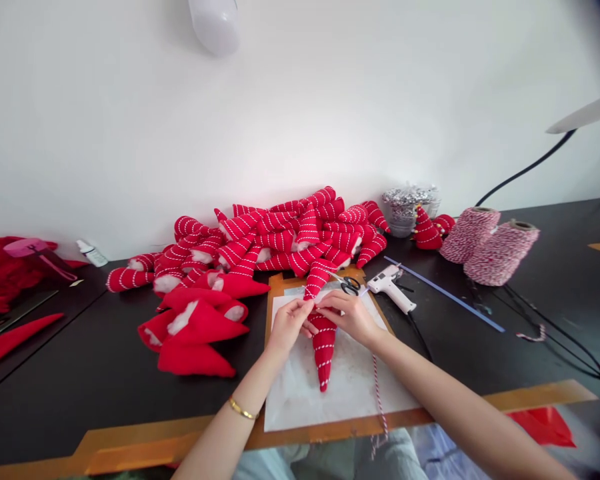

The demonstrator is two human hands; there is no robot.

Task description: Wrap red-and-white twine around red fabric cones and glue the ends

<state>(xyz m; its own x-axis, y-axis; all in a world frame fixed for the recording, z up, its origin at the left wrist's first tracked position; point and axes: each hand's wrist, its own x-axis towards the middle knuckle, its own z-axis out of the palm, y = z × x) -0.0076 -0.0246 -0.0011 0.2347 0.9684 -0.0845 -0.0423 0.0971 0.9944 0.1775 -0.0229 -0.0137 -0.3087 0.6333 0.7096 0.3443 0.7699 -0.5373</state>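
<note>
A stuffed red cloth cone (324,353), wound with red-and-white twine, lies over a white sheet (290,400) with its tip pointing toward me. My left hand (293,323) is closed in a pinch on the left of its wide end. On the other side, my right hand (347,315) pinches the same end, fingertips close to the left ones. What exactly sits between the fingertips is too small to make out. A loose length of twine (378,393) hangs below my right forearm over the table's front edge.
Many twine-wrapped cones (280,223) are heaped behind, with plain red cones (195,333) at left. Scissors (350,285), a white glue gun (393,288), a glue stick (450,293) and twine spools (503,253) lie to the right. Black cables (555,327) cross there.
</note>
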